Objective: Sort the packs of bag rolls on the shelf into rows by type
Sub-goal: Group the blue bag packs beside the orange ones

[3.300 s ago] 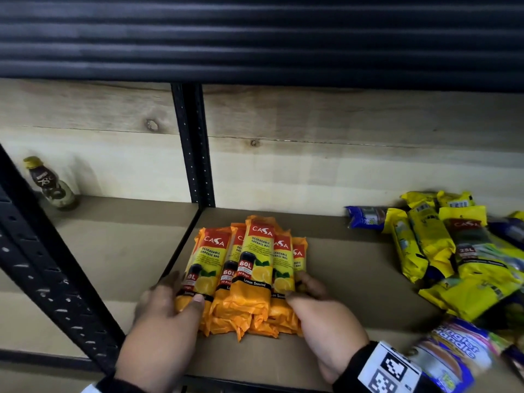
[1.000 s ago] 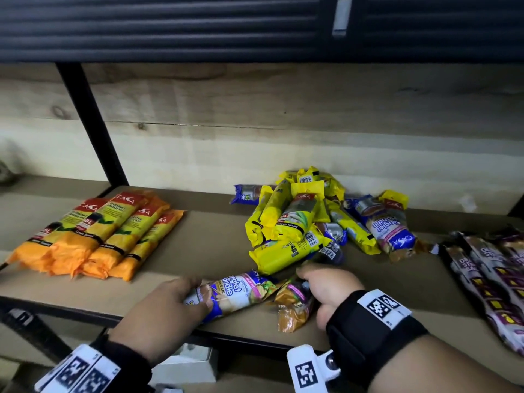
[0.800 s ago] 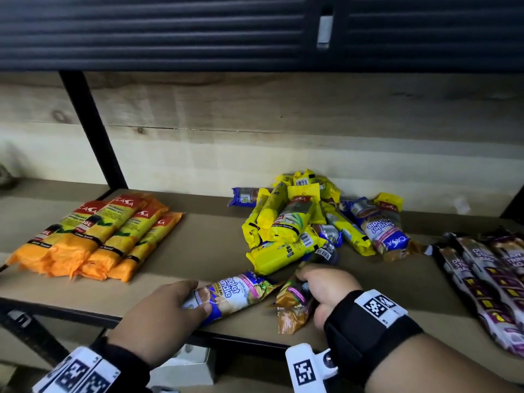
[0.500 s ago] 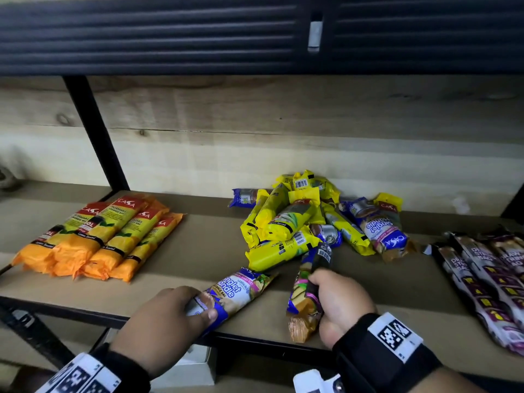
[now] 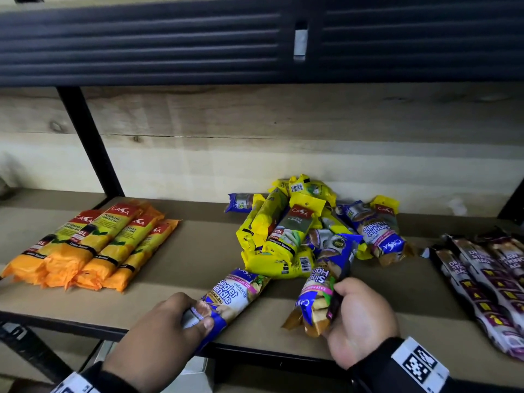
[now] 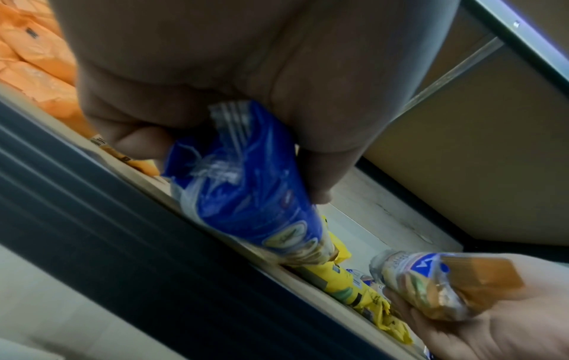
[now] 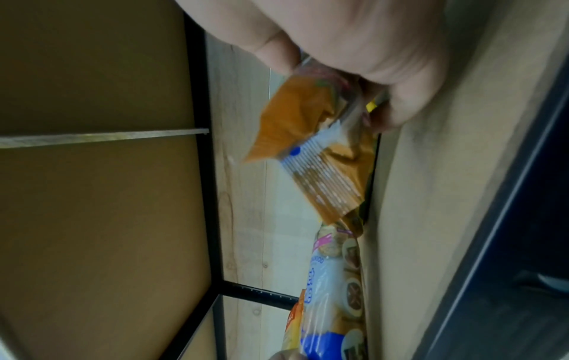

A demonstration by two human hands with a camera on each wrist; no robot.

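The brown shelf [image 5: 198, 259] carries a row of orange packs [image 5: 93, 251] at left, a yellow-and-blue heap [image 5: 286, 231] mid-shelf, and dark packs [image 5: 487, 276] at right.

Head view: looks forward and down over the tan wooden shelf board [image 5: 198, 251], both hands near the bottom edge. Wrist views: very close, along each hand. All three share the blue-and-white "Singlet Handle" pack [image 5: 226, 299] [image 6: 246, 185] [image 7: 326, 304].

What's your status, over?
Left hand grips one blue pack at the shelf front. Right hand grips another. Mixed pile behind, unsorted. Nothing blocking.
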